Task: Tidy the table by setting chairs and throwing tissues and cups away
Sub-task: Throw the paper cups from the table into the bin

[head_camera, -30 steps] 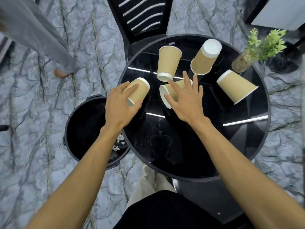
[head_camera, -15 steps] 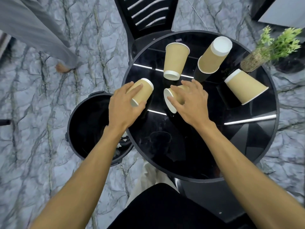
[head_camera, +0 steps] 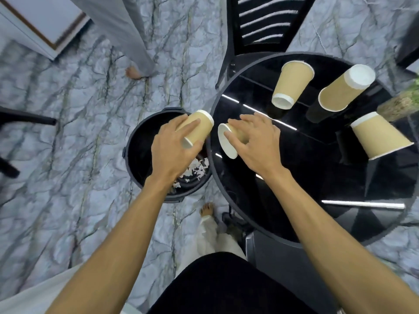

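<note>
Left hand (head_camera: 172,152) curled round a cup (head_camera: 200,129), tilted over the black bin (head_camera: 138,143) with tissue (head_camera: 197,168) scraps inside, while right hand (head_camera: 256,141) grips a second cup (head_camera: 227,148) on its side at the table (head_camera: 306,177) edge, with three more cups (head_camera: 292,85) on the table beyond.

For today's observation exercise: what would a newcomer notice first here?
Two hands each grip a tan paper cup: the left hand holds one cup over the black bin, the right hand another cup at the edge of the round black table. Three more cups sit farther back on it.
</note>
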